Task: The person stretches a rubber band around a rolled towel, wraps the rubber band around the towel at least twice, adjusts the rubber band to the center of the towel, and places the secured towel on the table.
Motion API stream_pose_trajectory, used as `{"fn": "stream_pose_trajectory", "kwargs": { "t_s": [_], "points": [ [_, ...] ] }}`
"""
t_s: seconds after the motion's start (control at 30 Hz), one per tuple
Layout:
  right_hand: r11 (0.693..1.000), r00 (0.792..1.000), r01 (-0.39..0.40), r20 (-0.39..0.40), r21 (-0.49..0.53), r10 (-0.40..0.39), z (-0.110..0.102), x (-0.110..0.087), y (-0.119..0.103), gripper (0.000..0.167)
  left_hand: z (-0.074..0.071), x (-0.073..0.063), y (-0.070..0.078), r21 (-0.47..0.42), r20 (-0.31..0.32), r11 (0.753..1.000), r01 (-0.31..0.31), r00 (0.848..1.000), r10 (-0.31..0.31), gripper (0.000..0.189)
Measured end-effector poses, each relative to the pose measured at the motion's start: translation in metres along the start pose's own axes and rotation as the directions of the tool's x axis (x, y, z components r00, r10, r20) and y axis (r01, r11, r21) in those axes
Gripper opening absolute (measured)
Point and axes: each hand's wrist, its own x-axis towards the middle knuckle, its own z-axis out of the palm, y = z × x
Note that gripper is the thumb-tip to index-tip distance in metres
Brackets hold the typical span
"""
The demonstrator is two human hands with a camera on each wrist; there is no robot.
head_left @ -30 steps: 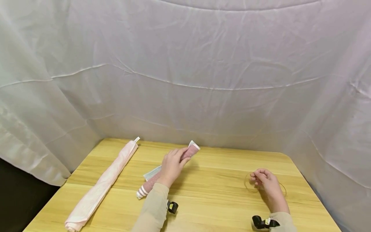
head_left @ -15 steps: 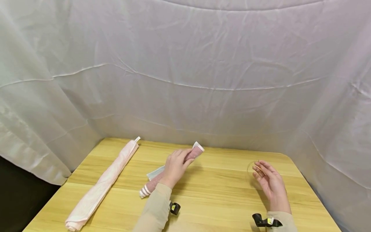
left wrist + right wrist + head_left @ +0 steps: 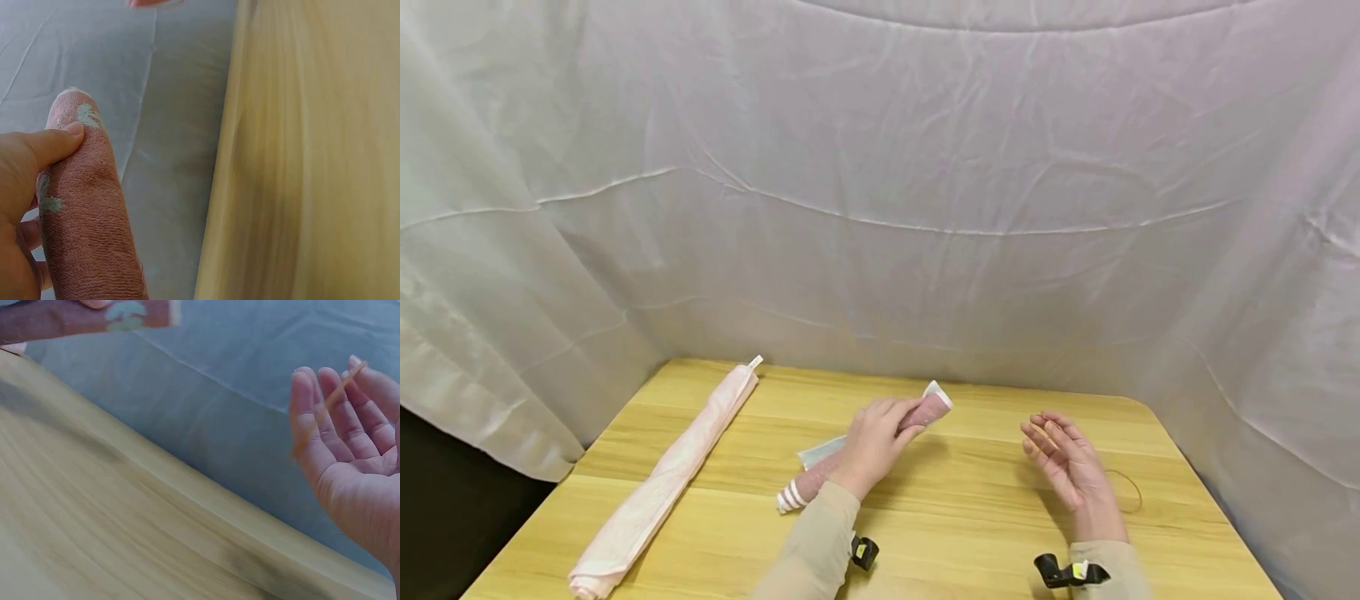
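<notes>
Over the last second the left hand [image 3: 874, 442] has carried the roll [image 3: 927, 410] rightward; the right hand [image 3: 1070, 468] has turned palm up from low over the table [image 3: 962, 537] and shifted left, so the gap between the two is smaller; the band [image 3: 338, 395] now slants across its fingers; for the work, I judge this brings roll and band nearer, though they are apart, the band not round the roll; left grip firm, thumb along the roll's near side, fingers behind, striped end toward the wearer, shadow beneath the far end; whether the striped end touches the table, cannot tell; right fingers parted and lightly bent, carrying the band rather than clenching it; loose band [image 3: 1139, 496] on the table behind that wrist; pale roll [image 3: 662, 483] lies well left.
</notes>
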Motion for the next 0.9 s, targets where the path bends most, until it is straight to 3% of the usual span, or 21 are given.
{"fn": "stream_pose_trajectory", "kwargs": {
  "t_s": [0.2,0.4,0.7,0.9],
  "points": [
    [0.998,0.995,-0.064,0.070,-0.015,0.065,0.008,0.007,0.008,0.041,0.006,-0.002,0.011,0.013,0.046,0.999,-0.032,0.998,0.032,0.036],
    [0.986,0.988,-0.098,0.105,-0.136,0.113,0.018,0.011,0.013,0.037,0.010,-0.003,0.018,0.006,0.064,0.999,-0.051,0.997,0.051,0.035],
    [0.976,0.980,-0.098,0.149,-0.195,0.128,0.031,0.015,0.019,0.036,0.012,-0.004,0.023,0.001,0.088,0.998,-0.065,0.994,0.065,0.033],
    [0.948,0.987,-0.070,0.116,-0.311,0.111,0.043,0.016,0.021,0.035,0.013,-0.004,0.025,0.000,0.069,0.995,-0.105,0.992,0.104,0.035]
  ]
}}
